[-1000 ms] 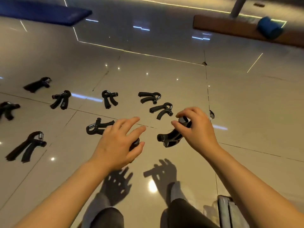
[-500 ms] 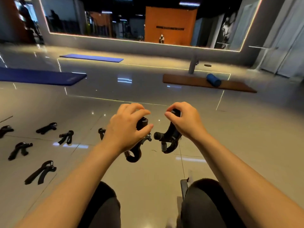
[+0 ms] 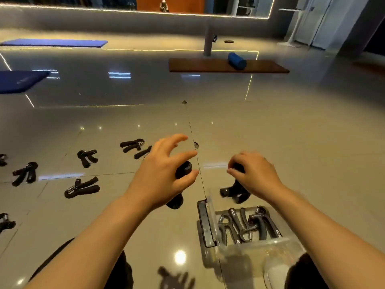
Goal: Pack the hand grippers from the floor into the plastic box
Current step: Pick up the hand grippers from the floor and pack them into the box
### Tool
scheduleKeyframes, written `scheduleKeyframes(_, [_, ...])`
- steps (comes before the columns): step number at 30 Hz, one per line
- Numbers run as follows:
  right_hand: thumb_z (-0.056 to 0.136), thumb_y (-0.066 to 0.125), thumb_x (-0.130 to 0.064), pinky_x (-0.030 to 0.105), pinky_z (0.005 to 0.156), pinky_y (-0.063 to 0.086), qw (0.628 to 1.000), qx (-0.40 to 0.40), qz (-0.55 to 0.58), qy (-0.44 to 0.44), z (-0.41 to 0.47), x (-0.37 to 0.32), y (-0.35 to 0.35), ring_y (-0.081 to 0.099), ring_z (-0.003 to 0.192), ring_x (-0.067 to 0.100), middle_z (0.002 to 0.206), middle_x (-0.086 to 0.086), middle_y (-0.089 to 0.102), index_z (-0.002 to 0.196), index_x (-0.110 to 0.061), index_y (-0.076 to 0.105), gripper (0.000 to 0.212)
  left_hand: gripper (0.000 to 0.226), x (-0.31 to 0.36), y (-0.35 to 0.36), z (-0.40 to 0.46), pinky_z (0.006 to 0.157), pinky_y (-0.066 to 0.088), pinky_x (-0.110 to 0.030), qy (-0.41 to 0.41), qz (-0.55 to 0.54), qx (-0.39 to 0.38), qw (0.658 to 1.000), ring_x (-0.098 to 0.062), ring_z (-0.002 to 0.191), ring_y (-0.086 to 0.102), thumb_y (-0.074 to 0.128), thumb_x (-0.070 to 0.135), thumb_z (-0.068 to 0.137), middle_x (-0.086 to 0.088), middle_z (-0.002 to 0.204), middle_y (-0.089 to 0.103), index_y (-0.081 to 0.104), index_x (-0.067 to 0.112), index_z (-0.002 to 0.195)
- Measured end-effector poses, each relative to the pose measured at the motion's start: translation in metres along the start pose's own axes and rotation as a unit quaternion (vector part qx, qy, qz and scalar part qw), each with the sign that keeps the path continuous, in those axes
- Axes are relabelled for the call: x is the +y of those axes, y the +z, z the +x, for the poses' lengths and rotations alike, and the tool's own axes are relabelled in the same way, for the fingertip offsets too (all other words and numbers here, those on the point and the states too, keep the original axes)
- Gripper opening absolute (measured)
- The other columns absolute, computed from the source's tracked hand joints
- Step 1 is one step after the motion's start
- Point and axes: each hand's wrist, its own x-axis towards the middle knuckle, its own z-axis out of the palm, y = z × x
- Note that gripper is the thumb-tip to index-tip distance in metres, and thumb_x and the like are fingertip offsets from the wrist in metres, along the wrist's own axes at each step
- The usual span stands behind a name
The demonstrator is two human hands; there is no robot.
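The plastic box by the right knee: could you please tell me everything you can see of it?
The plastic box is clear, with a dark strip along its left edge. It stands open on the floor, below the right hand. Several black hand grippers with metal springs lie inside it. Neither hand touches it.

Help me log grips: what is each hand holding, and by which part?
Left hand and right hand each hold a black hand gripper by one handle's end.

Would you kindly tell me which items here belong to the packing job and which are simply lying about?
Job: the hand gripper in the left hand, the hand gripper in the right hand, the loose hand grippers on the floor, the plastic box.

Lying about: blue mats, foam roller, brown mat.
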Motion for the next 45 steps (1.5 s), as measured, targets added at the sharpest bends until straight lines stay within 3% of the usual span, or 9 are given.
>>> scheduleKeyframes(2, [0.093, 0.052, -0.038, 0.043, 0.089, 0.038, 0.998, -0.014, -0.058, 0.016, -0.002, 0.031, -0.008, 0.046, 0.104, 0.014, 0.096, -0.013, 0.056, 0.097, -0.031, 0.058, 0.011, 0.054, 0.014, 0.028, 0.017, 0.091, 0.034, -0.032, 0.023, 0.001, -0.039, 0.999, -0.021, 0.12, 0.043, 0.043, 0.058, 0.081, -0.003, 0.144, 0.039, 0.062, 0.024, 0.119])
scheduleKeyframes(8, [0.09, 0.055, -0.04, 0.042, 0.087, 0.042, 0.996, -0.032, -0.035, 0.08, -0.003, 0.108, -0.029, 0.05, 0.101, 0.017, 0.099, -0.011, 0.052, 0.099, -0.03, 0.06, 0.014, 0.062, 0.037, 0.088, 0.04, 0.095, 0.038, -0.037, 0.058, 0.023, -0.127, 0.99, -0.023, 0.125, 0.042, 0.034, 0.062, 0.084, -0.002, 0.15, 0.031, 0.053, 0.026, 0.131])
scheduleKeyframes(11, [0.09, 0.055, -0.042, 0.043, 0.09, 0.04, 0.994, -0.045, -0.057, 0.078, -0.005, 0.131, -0.035, 0.048, 0.106, 0.016, 0.106, -0.009, 0.054, 0.103, -0.031, 0.061, 0.019, 0.063, 0.046, 0.106, 0.046, 0.093, 0.044, -0.041, 0.053, 0.033, -0.133, 0.989, -0.025, 0.122, 0.044, 0.035, 0.061, 0.083, -0.003, 0.149, 0.033, 0.051, 0.025, 0.133])
scheduleKeyframes(20, [0.087, 0.06, -0.041, 0.047, 0.089, 0.045, 0.996, -0.048, 0.012, 0.072, -0.015, 0.177, -0.046, 0.052, 0.099, 0.016, 0.103, -0.007, 0.056, 0.101, -0.03, 0.063, 0.018, 0.061, 0.08, 0.147, 0.015, 0.087, 0.049, -0.043, 0.001, 0.041, -0.174, 0.984, -0.023, 0.116, 0.047, 0.037, 0.06, 0.083, -0.004, 0.139, 0.046, 0.057, 0.022, 0.127])
scheduleKeyframes(34, [0.082, 0.067, -0.041, 0.034, 0.074, 0.047, 0.978, -0.179, 0.021, -0.106, -0.021, 0.176, -0.038, 0.053, 0.088, 0.016, 0.092, -0.007, 0.057, 0.088, -0.026, 0.058, 0.019, 0.056, 0.148, 0.157, -0.049, 0.092, 0.036, -0.027, -0.152, -0.027, -0.075, 0.985, -0.011, 0.116, 0.041, 0.044, 0.064, 0.078, 0.002, 0.124, 0.055, 0.067, 0.023, 0.108])
scheduleKeyframes(39, [0.084, 0.066, -0.041, 0.036, 0.077, 0.052, 0.975, -0.174, 0.064, -0.122, -0.016, 0.181, -0.045, 0.056, 0.087, 0.015, 0.089, -0.009, 0.058, 0.095, -0.025, 0.06, 0.021, 0.062, 0.158, 0.145, -0.016, 0.092, 0.035, -0.025, -0.151, -0.034, -0.085, 0.984, -0.004, 0.112, 0.038, 0.041, 0.071, 0.073, 0.008, 0.117, 0.054, 0.064, 0.026, 0.11])
scheduleKeyframes(45, [0.084, 0.065, -0.041, 0.037, 0.08, 0.052, 0.975, -0.175, 0.071, -0.12, 0.002, 0.19, -0.032, 0.056, 0.088, 0.015, 0.092, -0.009, 0.057, 0.097, -0.023, 0.06, 0.023, 0.045, 0.148, 0.154, 0.024, 0.085, 0.038, -0.025, -0.137, -0.014, -0.077, 0.988, -0.009, 0.101, 0.047, 0.053, 0.062, 0.074, 0.01, 0.1, 0.055, 0.062, 0.024, 0.097])
